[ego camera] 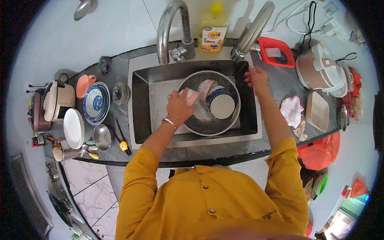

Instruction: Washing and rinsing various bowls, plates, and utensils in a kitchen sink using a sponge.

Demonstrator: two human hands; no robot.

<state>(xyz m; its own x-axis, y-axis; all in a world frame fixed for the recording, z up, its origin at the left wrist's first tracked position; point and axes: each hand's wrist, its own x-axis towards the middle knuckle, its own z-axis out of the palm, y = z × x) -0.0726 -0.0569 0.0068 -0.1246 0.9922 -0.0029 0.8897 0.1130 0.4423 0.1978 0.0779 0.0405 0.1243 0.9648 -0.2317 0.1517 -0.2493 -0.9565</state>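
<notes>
A stainless-steel sink (195,144) holds a large round metal basin (186,126). My left hand (180,108), with a white bangle at its wrist, grips a pink-and-white piece (192,97) over the basin's left side; whether it is cloth or a small dish I cannot tell. Inside the basin, a blue-and-white bowl (222,106) rests with its pale base showing. Against it lies another pink-and-white item (206,89). Beside the sink's right wall, my right hand (257,78) has loosely bent fingers, with nothing visible in them, below the right-hand faucet (255,28).
A second faucet (163,33) and a yellow soap bottle (213,33) stand behind the sink. On the left are blue-patterned plates (96,102), white plates (73,128) and a metal bowl (102,137). Rightward sit a red basket (276,52), a rice cooker (321,67) and a checked cloth (291,111).
</notes>
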